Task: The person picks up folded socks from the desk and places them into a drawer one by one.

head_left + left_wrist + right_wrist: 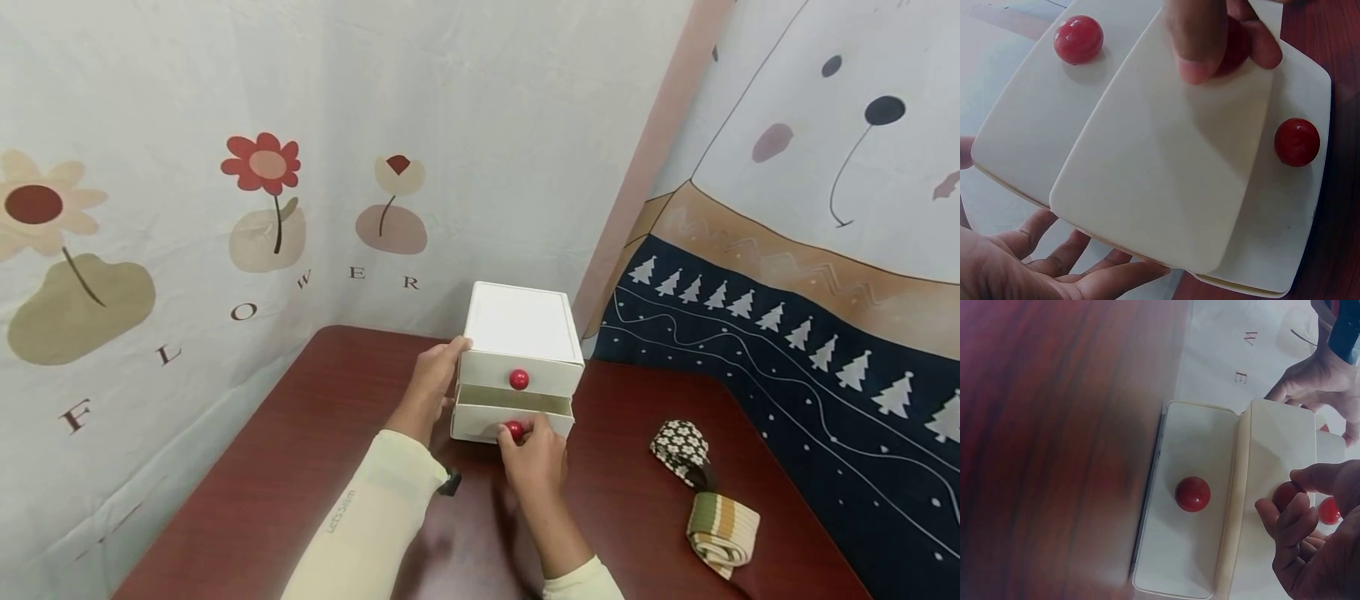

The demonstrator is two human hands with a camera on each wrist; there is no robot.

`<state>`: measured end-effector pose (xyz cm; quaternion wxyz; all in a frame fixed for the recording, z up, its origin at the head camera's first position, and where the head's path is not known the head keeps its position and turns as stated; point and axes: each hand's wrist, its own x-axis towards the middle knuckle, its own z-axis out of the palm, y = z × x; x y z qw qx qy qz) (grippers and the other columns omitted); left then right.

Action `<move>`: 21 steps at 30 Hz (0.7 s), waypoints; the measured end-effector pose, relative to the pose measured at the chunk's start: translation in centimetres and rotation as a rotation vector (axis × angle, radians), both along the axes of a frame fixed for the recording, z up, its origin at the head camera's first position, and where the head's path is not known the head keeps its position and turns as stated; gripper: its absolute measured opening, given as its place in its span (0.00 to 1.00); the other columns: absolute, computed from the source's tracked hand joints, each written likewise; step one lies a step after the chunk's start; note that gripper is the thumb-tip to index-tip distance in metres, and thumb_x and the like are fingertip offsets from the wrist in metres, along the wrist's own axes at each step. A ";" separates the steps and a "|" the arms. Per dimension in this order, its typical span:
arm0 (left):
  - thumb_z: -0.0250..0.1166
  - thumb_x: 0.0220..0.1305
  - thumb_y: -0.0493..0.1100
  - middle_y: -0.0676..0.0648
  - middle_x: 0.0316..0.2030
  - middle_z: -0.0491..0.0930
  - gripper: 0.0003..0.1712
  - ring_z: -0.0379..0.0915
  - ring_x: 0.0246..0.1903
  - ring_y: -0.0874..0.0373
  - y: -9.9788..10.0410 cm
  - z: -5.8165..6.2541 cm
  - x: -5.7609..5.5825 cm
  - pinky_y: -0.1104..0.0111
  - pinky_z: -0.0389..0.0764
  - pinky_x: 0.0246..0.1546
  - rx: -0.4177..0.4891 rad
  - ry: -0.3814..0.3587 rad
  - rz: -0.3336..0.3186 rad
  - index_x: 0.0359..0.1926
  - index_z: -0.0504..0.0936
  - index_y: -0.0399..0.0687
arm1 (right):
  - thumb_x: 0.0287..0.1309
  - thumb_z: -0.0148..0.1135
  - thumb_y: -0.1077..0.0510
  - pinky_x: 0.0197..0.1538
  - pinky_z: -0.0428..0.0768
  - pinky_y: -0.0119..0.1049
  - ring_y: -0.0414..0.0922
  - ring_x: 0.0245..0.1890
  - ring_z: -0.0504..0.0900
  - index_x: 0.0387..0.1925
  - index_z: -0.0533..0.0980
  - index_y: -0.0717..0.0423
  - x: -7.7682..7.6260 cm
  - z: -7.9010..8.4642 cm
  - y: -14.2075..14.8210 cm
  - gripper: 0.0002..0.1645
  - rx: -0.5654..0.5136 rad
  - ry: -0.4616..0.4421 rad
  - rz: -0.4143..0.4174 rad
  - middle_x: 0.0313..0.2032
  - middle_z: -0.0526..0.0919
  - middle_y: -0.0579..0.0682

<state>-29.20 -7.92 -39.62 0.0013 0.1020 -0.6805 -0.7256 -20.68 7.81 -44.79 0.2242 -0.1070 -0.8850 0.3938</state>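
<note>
A small white chest of drawers [521, 321] stands on the table, each drawer front bearing a round red knob. Its middle drawer [1160, 162] is pulled partway out, and the inside shows as a gap in the head view. My right hand [536, 462] pinches that drawer's red knob [1285, 495] between thumb and fingers. Against the chest's left side rests my left hand [435, 379], thumb at the upper front corner, fingers spread along the side. The top drawer [487, 372] and the bottom drawer [1179, 550] are closed.
On the dark red wooden table [300, 467], a rolled black-and-white floral cloth item [681, 450] lies to the right. Nearer is a rolled striped knit item [722, 529] in green, orange and cream. Printed curtains [487, 125] hang behind the table.
</note>
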 end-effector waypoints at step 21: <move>0.64 0.69 0.62 0.41 0.70 0.77 0.30 0.70 0.70 0.43 0.0 0.1 0.0 0.31 0.77 0.65 0.001 -0.004 -0.013 0.57 0.84 0.44 | 0.53 0.84 0.50 0.33 0.77 0.47 0.46 0.28 0.82 0.30 0.77 0.51 3.5 0.8 0.6 0.19 0.106 -0.045 0.048 0.23 0.83 0.45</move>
